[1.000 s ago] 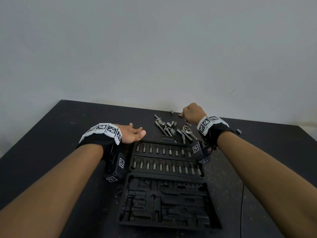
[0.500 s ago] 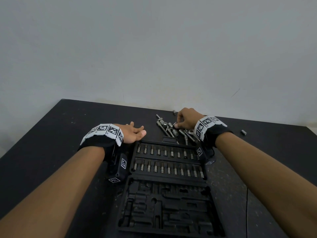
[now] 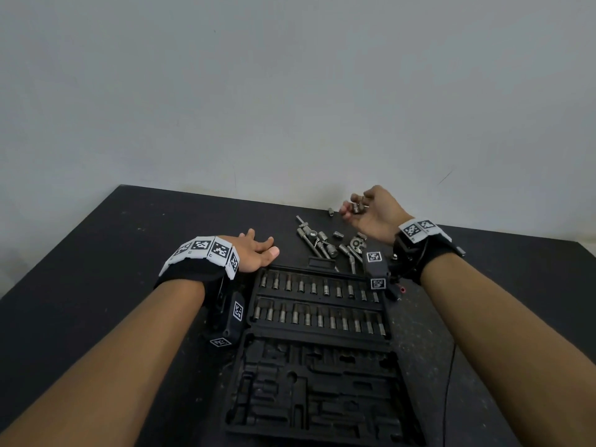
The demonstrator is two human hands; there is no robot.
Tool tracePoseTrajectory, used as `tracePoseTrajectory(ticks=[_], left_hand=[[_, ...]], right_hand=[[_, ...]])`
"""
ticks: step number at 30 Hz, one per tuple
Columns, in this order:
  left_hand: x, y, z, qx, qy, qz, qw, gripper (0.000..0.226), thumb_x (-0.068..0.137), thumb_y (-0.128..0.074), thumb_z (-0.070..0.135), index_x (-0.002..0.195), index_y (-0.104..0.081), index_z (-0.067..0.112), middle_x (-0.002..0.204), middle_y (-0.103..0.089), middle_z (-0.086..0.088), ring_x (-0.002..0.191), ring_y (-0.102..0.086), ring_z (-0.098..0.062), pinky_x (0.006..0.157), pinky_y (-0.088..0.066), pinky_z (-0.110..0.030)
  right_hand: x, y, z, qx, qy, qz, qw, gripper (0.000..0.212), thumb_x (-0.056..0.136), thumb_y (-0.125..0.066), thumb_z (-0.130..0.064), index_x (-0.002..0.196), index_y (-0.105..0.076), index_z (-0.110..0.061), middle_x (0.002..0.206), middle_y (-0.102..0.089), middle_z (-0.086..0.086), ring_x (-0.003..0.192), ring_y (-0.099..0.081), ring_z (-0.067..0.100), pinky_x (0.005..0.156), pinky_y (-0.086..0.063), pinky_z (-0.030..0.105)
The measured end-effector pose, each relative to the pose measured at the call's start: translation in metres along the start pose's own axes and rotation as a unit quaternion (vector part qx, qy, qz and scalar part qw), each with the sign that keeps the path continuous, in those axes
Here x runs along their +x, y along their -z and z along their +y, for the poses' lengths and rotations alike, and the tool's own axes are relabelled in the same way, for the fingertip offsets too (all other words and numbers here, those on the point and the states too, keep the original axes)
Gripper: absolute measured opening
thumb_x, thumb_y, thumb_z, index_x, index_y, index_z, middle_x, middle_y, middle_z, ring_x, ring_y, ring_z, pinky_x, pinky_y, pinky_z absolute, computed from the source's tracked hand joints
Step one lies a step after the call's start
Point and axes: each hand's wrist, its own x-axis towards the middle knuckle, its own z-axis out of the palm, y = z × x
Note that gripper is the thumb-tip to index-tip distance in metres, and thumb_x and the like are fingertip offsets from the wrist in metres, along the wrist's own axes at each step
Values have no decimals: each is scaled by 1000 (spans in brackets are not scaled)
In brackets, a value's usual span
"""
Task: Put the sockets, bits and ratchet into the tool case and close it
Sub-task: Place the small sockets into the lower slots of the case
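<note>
Closest to the person, the open tool case (image 3: 317, 375) lay flat on the dark desk (image 3: 80, 269), and its near half was a black tray with bare slots. The far half of the case held two rows of bits (image 3: 317, 301) standing side by side. Bare desk ran out to the left of the case up to the left edge, and more bare desk lay to the right. The left hand (image 3: 254, 253) rested flat on the desk just past the far left corner of the case, palm down, with its fingers straight and holding nothing. Just behind the case sat a small pile of loose sockets (image 3: 322, 241) and the ratchet (image 3: 357, 245), close together and touching. The right hand (image 3: 371, 211) was lifted above the pile, palm turned up, and its fingers curled around a small socket (image 3: 355, 207). One more little socket (image 3: 331, 211) lay alone near the back edge of the desk, next to the grey wall (image 3: 290, 91).
</note>
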Motion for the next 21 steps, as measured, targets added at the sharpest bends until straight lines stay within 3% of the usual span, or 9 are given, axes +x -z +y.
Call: tracePoseTrajectory(ticks=[3, 5, 7, 9, 10, 12, 16, 21], left_hand=[[1, -1, -1, 0, 1, 2, 1000, 66, 99, -8, 69, 159, 2, 43, 168, 15, -4, 155, 6, -25, 123, -5, -50], [0, -1, -1, 1, 1, 1, 1000, 66, 99, -7, 69, 159, 2, 43, 168, 15, -5, 155, 6, -26, 123, -5, -50], [0, 0, 1, 1, 0, -1, 1000, 66, 99, -6, 68, 159, 2, 42, 168, 15, -5, 155, 6, -26, 123, -4, -50], [-1, 0, 2, 0, 1, -2, 1000, 65, 100, -6, 67, 159, 2, 41, 168, 15, -5, 155, 6, -26, 123, -4, -50], [-2, 0, 2, -1, 1, -3, 1000, 65, 100, -6, 67, 159, 2, 41, 168, 15, -6, 155, 6, -26, 123, -3, -50], [-3, 0, 2, -1, 2, -3, 1000, 65, 100, -6, 67, 159, 2, 41, 168, 15, -5, 155, 6, -26, 124, -3, -50], [-6, 1, 3, -4, 1, -1, 1000, 65, 101, -7, 66, 159, 2, 40, 168, 15, -6, 155, 7, -26, 123, -3, -49], [-7, 0, 5, -9, 3, 1, 1000, 65, 101, -9, 66, 160, 1, 40, 168, 15, -5, 155, 7, -26, 123, -2, -49]], right_hand=[[2, -2, 0, -2, -13, 4, 1000, 31, 105, -42, -24, 80, -51, -9, 67, -52, 8, 63, -47, 18, 58, -36, 25], [6, -4, 2, -159, 5, 20, 987, 37, 106, -50, -28, 73, -44, -15, 51, -35, -2, 51, -29, 12, 50, -21, 23], [10, -1, 2, -410, 47, 45, 910, 42, 101, -62, -36, 69, -44, -16, 48, -30, -3, 44, -25, 13, 46, -20, 23], [9, 1, 0, -608, 101, 46, 786, 43, 93, -74, -39, 65, -56, -12, 51, -42, 1, 43, -34, 15, 46, -28, 22], [9, 1, 1, -656, 114, 31, 745, 38, 90, -77, -39, 67, -65, -11, 56, -52, 3, 45, -39, 13, 48, -33, 21], [8, -2, 4, -693, 117, 9, 712, 28, 88, -80, -37, 73, -75, -13, 72, -69, 3, 52, -51, 9, 52, -41, 21], [7, -8, 14, -717, 115, 15, 687, 21, 86, -81, -35, 78, -82, -16, 81, -78, 2, 82, -72, 15, 75, -60, 31], [9, -13, 20, -737, 127, 30, 663, 21, 86, -82, -31, 87, -81, -9, 87, -76, 4, 93, -72, 21, 74, -54, 29]])
